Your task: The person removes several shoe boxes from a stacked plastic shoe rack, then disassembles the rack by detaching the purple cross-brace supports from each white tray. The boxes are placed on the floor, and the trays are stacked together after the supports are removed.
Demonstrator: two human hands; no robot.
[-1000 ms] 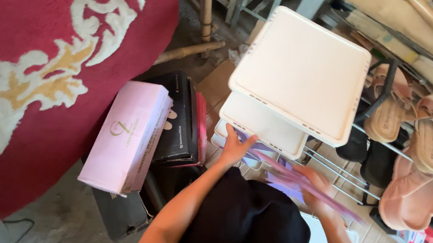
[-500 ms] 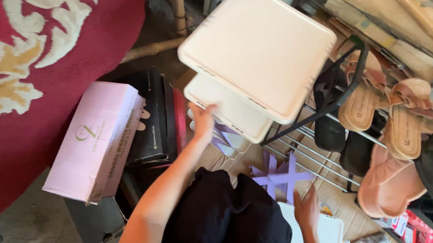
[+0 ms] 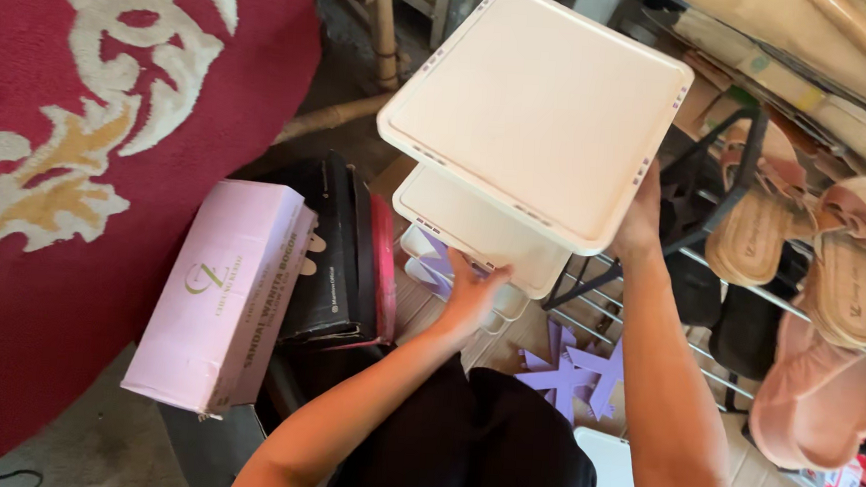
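The person is putting together a little white plastic rack with flat square shelves stacked one over another. The left hand reaches in under the rack and its fingers curl around the near edge of the second shelf, so it is grasping that shelf from below. The right hand is at the right edge of the top shelf, mostly tucked behind the rim; it seems to press or hold the corner there, but I cannot tell how the fingers are closed. The rack is held up in the air over the floor, in front of the person's black-clad knees. Three shelves look joined already: the big top one, the second under it, and a bit of a third one lower down. Purple plastic pieces lie loose on the floor just under the rack, near the right arm, so I think some joining parts are not used yet and the job is only part done. Another white piece lies on the floor near the knees. At the left lies a pink shoe box, touching a black box beside it. A red rug with white and gold swirls covers the far left of the floor. At the right a wire shoe rack holds tan and pink sandals.
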